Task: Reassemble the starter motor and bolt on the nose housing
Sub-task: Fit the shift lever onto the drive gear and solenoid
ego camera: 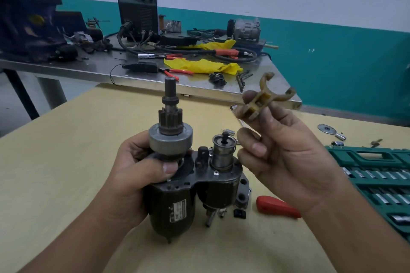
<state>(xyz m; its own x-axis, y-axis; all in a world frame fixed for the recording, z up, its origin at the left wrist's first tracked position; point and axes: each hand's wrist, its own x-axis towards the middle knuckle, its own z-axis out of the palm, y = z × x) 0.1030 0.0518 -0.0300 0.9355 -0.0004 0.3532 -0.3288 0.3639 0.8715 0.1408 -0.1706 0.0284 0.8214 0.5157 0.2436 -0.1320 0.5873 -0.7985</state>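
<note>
My left hand grips the black starter motor body upright above the tan table, thumb under the grey drive clutch. The pinion gear and shaft stick up from it. The solenoid plunger stands on the motor's right side. My right hand is raised to the right of the motor and pinches a tan plastic shift fork between thumb and fingertips, forked end pointing up and right.
A red-handled tool and a grey metal part lie on the tan table behind the motor. A green socket set case lies open at right, with loose sockets and a washer nearby. A cluttered steel bench stands beyond.
</note>
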